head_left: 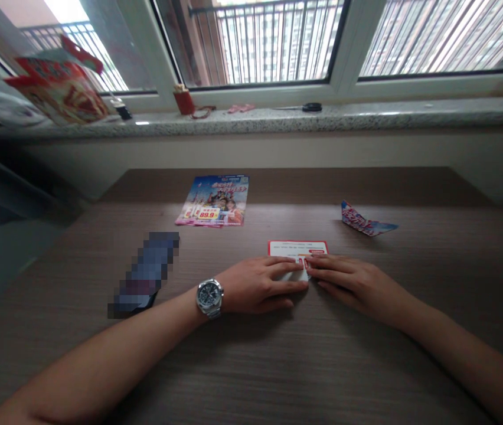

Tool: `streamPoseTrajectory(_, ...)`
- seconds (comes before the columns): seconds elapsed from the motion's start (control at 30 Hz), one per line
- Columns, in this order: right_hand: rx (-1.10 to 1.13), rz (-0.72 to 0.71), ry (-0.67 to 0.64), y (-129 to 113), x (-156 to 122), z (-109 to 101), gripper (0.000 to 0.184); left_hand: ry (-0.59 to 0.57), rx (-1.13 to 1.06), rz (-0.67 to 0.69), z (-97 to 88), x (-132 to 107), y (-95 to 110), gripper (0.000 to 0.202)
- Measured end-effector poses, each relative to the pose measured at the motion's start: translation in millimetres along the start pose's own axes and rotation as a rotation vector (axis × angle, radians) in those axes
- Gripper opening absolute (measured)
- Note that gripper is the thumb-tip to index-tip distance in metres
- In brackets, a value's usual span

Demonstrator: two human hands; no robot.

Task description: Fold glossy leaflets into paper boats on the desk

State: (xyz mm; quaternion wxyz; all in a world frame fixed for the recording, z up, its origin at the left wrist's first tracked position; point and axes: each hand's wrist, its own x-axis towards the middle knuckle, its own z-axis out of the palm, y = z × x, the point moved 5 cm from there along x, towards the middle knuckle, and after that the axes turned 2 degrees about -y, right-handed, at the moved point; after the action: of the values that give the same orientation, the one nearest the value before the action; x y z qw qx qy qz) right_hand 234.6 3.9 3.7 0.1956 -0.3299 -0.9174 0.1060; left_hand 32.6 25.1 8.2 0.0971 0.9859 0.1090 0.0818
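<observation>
A white sheet of paper with a red border (296, 248) lies flat on the wooden table (251, 354), partly folded under my fingers. My left hand (260, 284), with a steel watch on its wrist, lies flat with fingers stretched out on the paper's near left part. My right hand (344, 281) lies flat too, its fingertips pressing the paper's near right part. The fingertips of both hands almost meet in the middle. Neither hand grips anything.
A small stack of colourful flyers (214, 200) lies at the back of the table. A folded paper shape (363, 222) sits at the right. A blurred dark object (145, 274) lies left. The windowsill (278, 118) holds a red bag, a red cup and small items.
</observation>
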Motion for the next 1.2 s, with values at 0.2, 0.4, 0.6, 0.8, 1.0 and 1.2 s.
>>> streamPoseTrajectory(0.2, -0.003, -0.006, 0.006, -1.7, 0.6, -0.1, 0.037, 0.068, 0.025, 0.015, -3.0, -3.1, -5.2, 0.04)
streamPoseTrajectory(0.4, 0.01, 0.001, 0.007, -1.6, 0.3, -0.2, 0.038, 0.12, 0.118, 0.05, -8.3, -4.9, -7.7, 0.031)
streamPoseTrajectory(0.6, -0.019, -0.015, -0.012, -4.4, 1.2, -0.3, 0.039, 0.121, 0.123, 0.045, -9.9, -3.2, -5.0, 0.024)
streamPoseTrajectory(0.8, -0.057, -0.028, -0.056, -6.2, 0.8, 0.9, 0.044, 0.097, 0.038, -0.015, -8.0, -2.5, -8.7, 0.026)
streamPoseTrajectory(1.0, -0.089, -0.074, -0.078, -13.8, 1.1, 2.2, 0.038, 0.184, -0.04, -0.191, -8.8, 0.6, -15.5, 0.026)
streamPoseTrajectory(1.2, -0.082, -0.088, -0.063, -19.5, 3.6, 1.6, 0.037, 0.191, -0.053, -0.314, -4.7, 4.2, -18.1, 0.027)
